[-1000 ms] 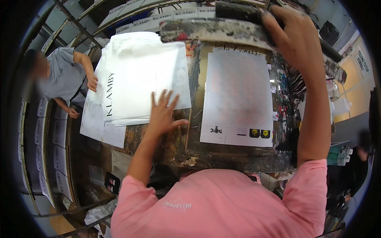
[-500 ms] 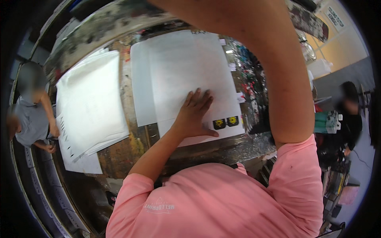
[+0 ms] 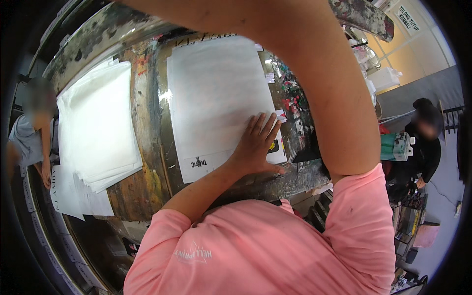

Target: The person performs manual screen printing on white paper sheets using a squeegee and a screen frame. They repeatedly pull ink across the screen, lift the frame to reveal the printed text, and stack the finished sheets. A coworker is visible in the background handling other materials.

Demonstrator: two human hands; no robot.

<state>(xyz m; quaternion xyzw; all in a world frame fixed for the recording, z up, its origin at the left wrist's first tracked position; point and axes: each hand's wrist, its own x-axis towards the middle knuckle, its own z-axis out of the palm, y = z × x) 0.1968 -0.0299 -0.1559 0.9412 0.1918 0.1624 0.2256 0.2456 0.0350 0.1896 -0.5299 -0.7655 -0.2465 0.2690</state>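
Note:
My left hand [image 3: 253,147] lies flat with its fingers spread on the lower right part of a translucent white sheet [image 3: 219,98]. Beneath that sheet is a white sheet with dark printing [image 3: 199,162] showing along its near edge. Beside my fingers, part of a black and yellow print [image 3: 274,146] peeks out, the rest of it covered by the hand. My right forearm stretches across the top of the view, and the right hand itself is beyond the upper edge.
A stack of white sheets [image 3: 96,123] sits on the left of the paint-stained table [image 3: 147,189]. Paint-spattered boards [image 3: 364,17] rise at the far side. A green jug [image 3: 396,146] stands at right. Two other people [image 3: 32,140] [image 3: 425,128] are nearby.
The translucent sheet now lies nearly in line with the sheet beneath, whose left strip was showing before. My left hand has shifted right and covers more of the black and yellow print.

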